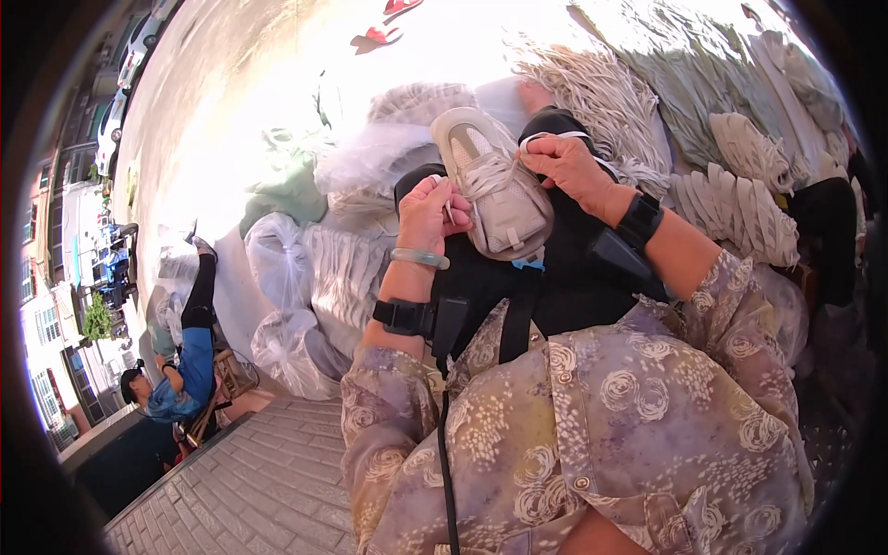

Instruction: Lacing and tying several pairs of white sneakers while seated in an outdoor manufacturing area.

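A beige sneaker [509, 205] rests on my lap, its toe pointing away from me and its pale laces [495, 174] threaded across the front. On its left side my left hand [431, 211] is closed in a pinch on a lace end, close against the upper. To the right, my right hand [572, 171] pinches another stretch of white lace between thumb and fingertips, a little above the shoe's edge. Black cloth [578, 301] covers my thighs beneath the sneaker. A small blue piece [528, 265] shows just below the heel.
Clear plastic bags [282, 259] and stacked pale shoe parts [344, 273] lie to my left. Bundles of laces [601, 97] spread at the far right, with more pale bundles [735, 213] nearer. Another person [180, 379] in blue sits at the left. Red shoes [381, 35] lie far ahead.
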A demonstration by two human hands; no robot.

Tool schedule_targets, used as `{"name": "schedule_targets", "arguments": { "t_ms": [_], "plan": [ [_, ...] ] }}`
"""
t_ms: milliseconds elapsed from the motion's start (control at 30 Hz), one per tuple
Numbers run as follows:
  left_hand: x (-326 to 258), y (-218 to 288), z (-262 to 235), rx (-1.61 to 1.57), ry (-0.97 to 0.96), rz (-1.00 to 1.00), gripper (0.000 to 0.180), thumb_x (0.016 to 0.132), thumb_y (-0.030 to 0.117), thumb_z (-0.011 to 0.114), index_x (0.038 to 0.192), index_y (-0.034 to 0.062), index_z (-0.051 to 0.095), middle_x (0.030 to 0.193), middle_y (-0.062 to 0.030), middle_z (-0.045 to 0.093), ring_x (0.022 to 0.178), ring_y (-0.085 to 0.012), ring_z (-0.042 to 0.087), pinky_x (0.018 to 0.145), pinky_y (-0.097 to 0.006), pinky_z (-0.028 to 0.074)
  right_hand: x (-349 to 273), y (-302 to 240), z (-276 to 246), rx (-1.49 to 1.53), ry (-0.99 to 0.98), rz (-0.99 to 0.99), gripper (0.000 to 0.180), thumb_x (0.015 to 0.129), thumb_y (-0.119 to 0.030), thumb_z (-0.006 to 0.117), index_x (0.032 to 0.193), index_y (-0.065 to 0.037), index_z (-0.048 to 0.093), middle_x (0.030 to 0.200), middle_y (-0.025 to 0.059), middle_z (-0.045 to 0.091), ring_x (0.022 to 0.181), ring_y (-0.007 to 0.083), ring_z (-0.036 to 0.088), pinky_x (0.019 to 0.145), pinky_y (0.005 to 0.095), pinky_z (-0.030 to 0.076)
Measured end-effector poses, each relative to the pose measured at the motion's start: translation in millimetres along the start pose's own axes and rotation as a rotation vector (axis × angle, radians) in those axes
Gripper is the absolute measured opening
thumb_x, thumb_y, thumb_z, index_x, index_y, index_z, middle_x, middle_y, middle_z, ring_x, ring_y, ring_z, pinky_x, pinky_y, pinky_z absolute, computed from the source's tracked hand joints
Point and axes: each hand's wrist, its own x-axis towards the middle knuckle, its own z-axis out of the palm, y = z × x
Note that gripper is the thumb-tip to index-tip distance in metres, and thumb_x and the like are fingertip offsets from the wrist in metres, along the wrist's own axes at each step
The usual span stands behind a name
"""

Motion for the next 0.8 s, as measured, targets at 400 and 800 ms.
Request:
{"name": "schedule_targets", "arguments": {
  "t_ms": [400,800],
  "plan": [
    [-22.9,-22.7,1.6,0.153,0.188,0.405,0.016,0.089,0.013,0.056,0.08,0.002,0.064,0.069,0.0047,0.052,0.066,-0.0015,0.044,0.058,-0.017,0.035,-4.4,13.3,5.1,0.17,0.069,-0.156,0.011,0.082,-0.007,0.062,0.076,0.002,0.061,0.076,-0.0009,0.053,0.059,0.0058,0.05,0.054,0.0201,0.042],
    [-21.0,-29.4,1.7,0.039,0.173,0.274,0.016,0.09,0.018,0.056,0.078,0.0094,0.051,0.058,0.0014,0.049,0.044,-0.0038,0.041,0.038,-0.018,0.033,-6.4,12.5,8.5,-0.008,0.138,-0.234,0.008,0.081,-0.007,0.061,0.077,0.001,0.06,0.066,0.0006,0.055,0.059,0.0069,0.05,0.056,0.0221,0.042]
  ]
}}
